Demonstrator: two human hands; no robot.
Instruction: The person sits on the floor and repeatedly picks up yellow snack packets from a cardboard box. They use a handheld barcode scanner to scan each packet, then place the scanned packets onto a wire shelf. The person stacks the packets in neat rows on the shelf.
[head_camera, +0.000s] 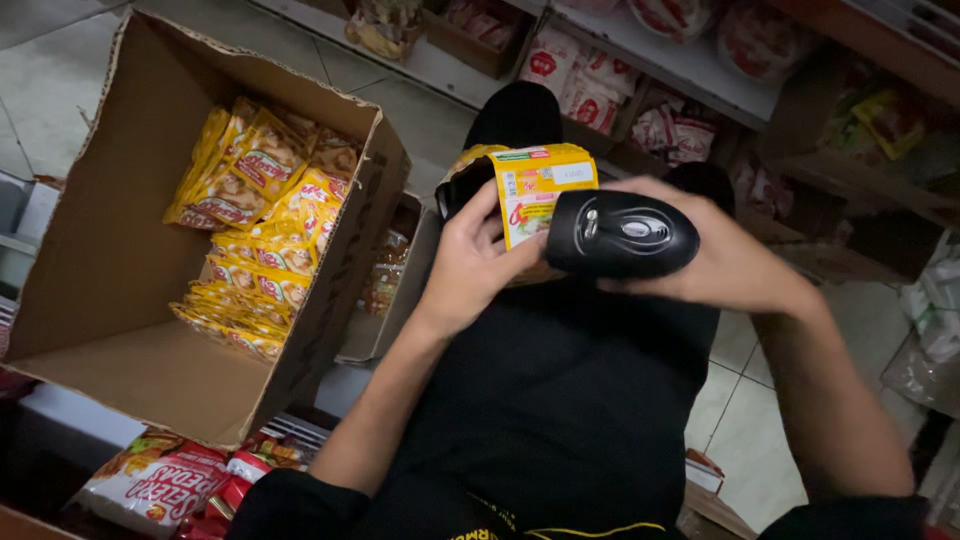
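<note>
At the far left a large open cardboard box (120, 270) sits tilted on the floor, its far wall lined with rows of yellow snack packets (262, 225). Below it, at the bottom edge, lie red and white packets (165, 485), partly cut off. Between the box and the person's lap a smaller open carton (385, 290) is wedged, mostly covered by the box flap and the left forearm; its contents are hard to make out.

The left hand (470, 265) comes up from the lap, and its fingers (480, 215) are curled round a small yellow packet (535, 190), thumb on the printed front, holding it upright above the dark trousers. Just to its right the right hand (725, 260) grips a black handheld scanner (620, 232), the fingers wrapped behind its body and largely hidden by it. The scanner's head touches or overlaps the packet's lower right corner; which of the two cannot be told.

Behind both hands, a shelf (700, 70) carries red and white bags (575, 75), blurred and dim. The right edge holds pale plastic wrapping (935, 300), cut off by the frame.
</note>
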